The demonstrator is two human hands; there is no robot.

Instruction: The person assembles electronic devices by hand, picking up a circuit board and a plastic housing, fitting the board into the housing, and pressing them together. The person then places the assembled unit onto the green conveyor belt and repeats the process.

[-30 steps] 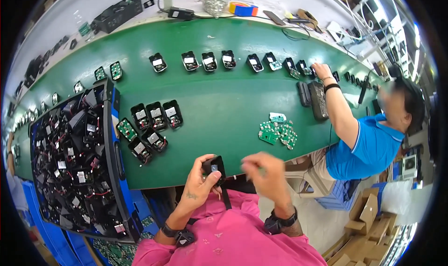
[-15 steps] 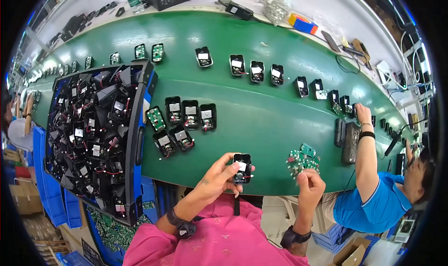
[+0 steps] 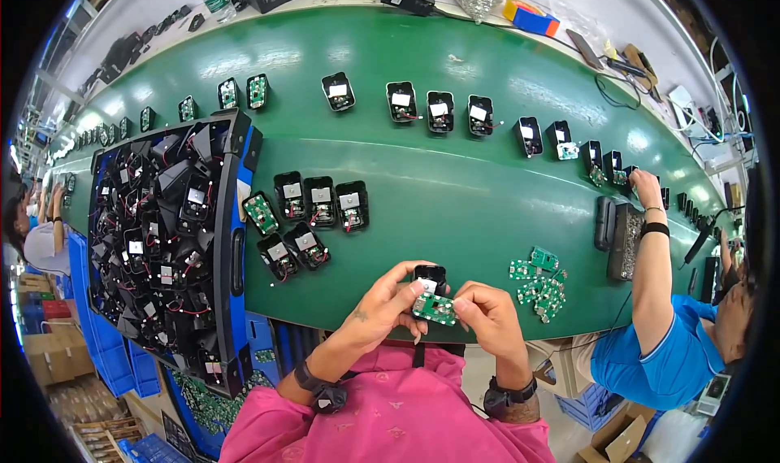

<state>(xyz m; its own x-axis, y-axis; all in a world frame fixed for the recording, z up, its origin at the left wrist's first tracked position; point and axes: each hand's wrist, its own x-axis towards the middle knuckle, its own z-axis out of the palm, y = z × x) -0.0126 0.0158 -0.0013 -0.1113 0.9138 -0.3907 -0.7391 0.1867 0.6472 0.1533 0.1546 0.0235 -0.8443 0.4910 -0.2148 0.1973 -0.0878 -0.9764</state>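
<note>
My left hand [image 3: 383, 304] is closed around a black plastic housing [image 3: 430, 276] with a white pad inside, its thumb lying over the rim. In my right hand [image 3: 489, 315] a green circuit board [image 3: 435, 308] is pinched by its right end. The board is over the lower part of the housing and covers it; whether the two touch I cannot tell. To the right, a loose pile of green circuit boards [image 3: 543, 288] lies on the green bench [image 3: 422, 186]. Left of my hands stand several black housings [image 3: 322, 201] with silver blocks and red wires, one with a green board [image 3: 261, 213] on top.
A blue-edged crate [image 3: 237, 260] heaped with black housings stands at the left. Along the far side runs a row of housings [image 3: 440, 111]. A co-worker in a blue shirt [image 3: 662, 345] reaches over the bench at right, near a small parts box [image 3: 626, 243].
My right hand has moved left from the pile to the housing, carrying a circuit board. My left hand still holds the housing. The whole view has shifted slightly.
</note>
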